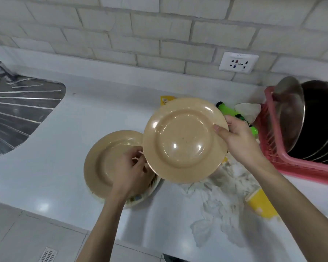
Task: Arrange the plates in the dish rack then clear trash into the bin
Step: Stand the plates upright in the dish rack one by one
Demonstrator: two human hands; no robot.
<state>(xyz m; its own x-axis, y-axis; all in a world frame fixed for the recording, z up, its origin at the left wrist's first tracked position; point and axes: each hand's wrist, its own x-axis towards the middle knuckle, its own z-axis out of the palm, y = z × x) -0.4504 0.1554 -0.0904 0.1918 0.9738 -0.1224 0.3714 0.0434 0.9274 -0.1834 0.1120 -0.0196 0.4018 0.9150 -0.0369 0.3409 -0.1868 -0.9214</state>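
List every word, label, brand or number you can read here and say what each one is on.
No text here can be read.
Yellow packet behind the lifted plate: dark print, too blurred to read.
Wall socket: a tiny mark near its top edge, too small to read.
Patterned plate under the stack: coloured marks, blurred.
Yellow carton: no print shows.

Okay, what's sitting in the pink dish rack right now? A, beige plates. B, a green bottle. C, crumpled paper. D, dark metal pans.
D: dark metal pans stand on edge in the pink dish rack, while the beige plate is outside it, gripped at its rim by the right hand.
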